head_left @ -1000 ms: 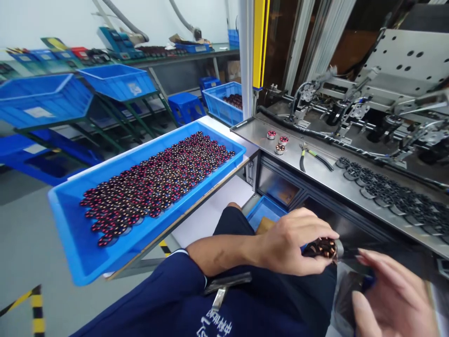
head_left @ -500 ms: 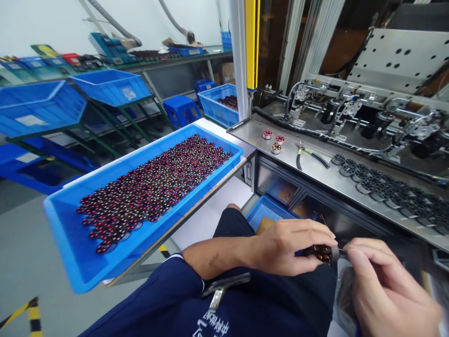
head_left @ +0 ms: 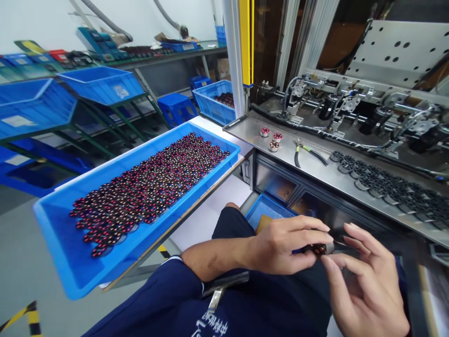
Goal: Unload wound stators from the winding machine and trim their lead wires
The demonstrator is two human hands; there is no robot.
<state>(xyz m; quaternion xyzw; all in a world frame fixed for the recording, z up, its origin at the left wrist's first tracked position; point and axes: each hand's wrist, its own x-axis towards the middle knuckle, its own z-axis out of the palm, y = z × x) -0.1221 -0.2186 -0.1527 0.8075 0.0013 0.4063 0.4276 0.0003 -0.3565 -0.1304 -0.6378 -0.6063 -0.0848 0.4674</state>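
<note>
My left hand point(head_left: 286, 245) is closed around a small copper-wound motor stator point(head_left: 320, 249), held over my lap. My right hand point(head_left: 365, 285) sits just to its right, thumb and forefinger touching the stator's end, the other fingers spread. A big blue tray point(head_left: 59, 243) full of several red-and-copper wound stators point(head_left: 147, 187) rests on a board to my left. A row of black unwound stator cores point(head_left: 386, 185) lies along the steel machine ledge point(head_left: 315, 171).
Three wound stators point(head_left: 271, 138) and a pair of pliers point(head_left: 308, 153) lie on the ledge. The winding machine point(head_left: 368, 112) stands behind it. A small blue bin point(head_left: 261, 213) sits under the ledge. Blue crates point(head_left: 101, 84) on racks fill the left background.
My right hand has risen and come in to the stator, fingers now on its end. The left hand has kept hold and shifted slightly left. The view drifted a little.
</note>
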